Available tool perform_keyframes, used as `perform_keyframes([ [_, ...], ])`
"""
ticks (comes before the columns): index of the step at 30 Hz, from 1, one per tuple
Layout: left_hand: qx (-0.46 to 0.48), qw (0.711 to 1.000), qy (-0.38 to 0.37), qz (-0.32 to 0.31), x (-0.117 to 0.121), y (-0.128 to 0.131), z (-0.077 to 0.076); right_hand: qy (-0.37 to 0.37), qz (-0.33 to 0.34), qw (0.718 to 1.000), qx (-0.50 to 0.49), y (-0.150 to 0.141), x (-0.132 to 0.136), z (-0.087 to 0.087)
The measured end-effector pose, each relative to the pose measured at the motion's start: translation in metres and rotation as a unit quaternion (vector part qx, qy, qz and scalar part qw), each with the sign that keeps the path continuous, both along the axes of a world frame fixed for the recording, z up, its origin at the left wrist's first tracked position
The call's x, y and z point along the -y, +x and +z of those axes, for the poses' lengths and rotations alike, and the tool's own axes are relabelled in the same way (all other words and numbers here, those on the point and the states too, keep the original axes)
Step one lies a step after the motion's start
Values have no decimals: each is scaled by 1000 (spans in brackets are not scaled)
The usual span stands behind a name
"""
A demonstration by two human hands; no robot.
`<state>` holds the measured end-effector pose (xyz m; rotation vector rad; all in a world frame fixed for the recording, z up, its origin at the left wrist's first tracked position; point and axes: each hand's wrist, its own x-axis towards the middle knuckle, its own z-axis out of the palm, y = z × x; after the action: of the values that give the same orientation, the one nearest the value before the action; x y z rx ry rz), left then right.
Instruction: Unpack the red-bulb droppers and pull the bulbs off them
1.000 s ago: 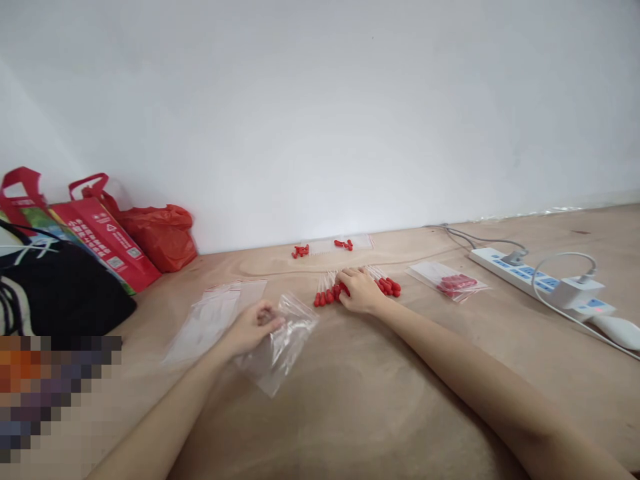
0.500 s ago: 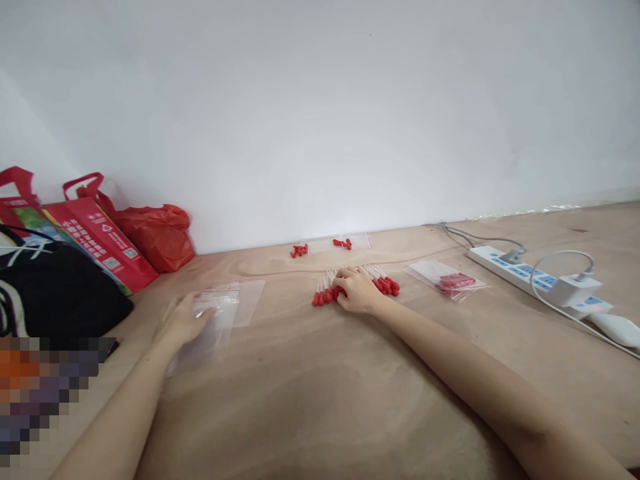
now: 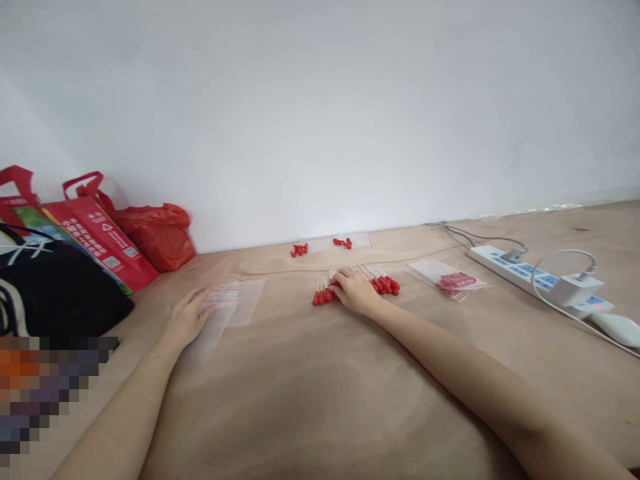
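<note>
- plain white wall (image 3: 325,120) behind a wooden tabletop (image 3: 310,400) with soft, wavy grain.
- far left, a black cloth bag (image 3: 75,293) sits before a red printed shopping bag (image 3: 93,233) with loop handles; a crinkled red plastic bag (image 3: 157,237) slumps beside them.
- left hand (image 3: 188,317): half open, fingers loosely bent, thumb apart, lying palm down over the near left edge of flat, clear zip bags (image 3: 245,310); can't tell if it pinches one. forearm slants in from the lower left.
- near the wall, small red pieces (image 3: 299,251) lie by a flat clear bag.
- right hand (image 3: 354,291): curled over the middle of a row of swabs (image 3: 385,285), thin pale stems pointing away, rounded red heads nearer; fingertips partly hidden, so a grip can't be told. forearm stretches low from the lower right.
- right of it, a clear filled bag (image 3: 421,273) shows red heads inside.
- far right, a white power strip (image 3: 515,269) with a boxy plug (image 3: 575,291).
</note>
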<state>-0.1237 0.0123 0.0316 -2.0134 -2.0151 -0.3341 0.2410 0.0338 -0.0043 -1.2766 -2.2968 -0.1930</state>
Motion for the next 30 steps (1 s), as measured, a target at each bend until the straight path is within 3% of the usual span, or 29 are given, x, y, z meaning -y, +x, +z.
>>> perform_keyframes([
  [4,19,996,83,-36,-1,17,3,10,-4,1000,-20,-1,4,-2],
  [8,120,974,151,-116,6,60,-1,14,12,992,-126,6,5,-3],
  [13,182,948,24,-262,18,132,-18,53,-48,975,-212,42,10,-7],
  [17,203,933,-53,-292,13,174,-27,99,-127,971,-176,96,19,-16],
  [23,225,922,-67,-307,-8,196,-29,129,-232,960,-87,174,39,-24],
  [27,232,913,-68,-328,-13,196,-32,117,-228,965,-50,196,50,-12],
  [30,231,914,-53,-328,-13,195,-33,78,-272,958,-49,206,55,0],
])
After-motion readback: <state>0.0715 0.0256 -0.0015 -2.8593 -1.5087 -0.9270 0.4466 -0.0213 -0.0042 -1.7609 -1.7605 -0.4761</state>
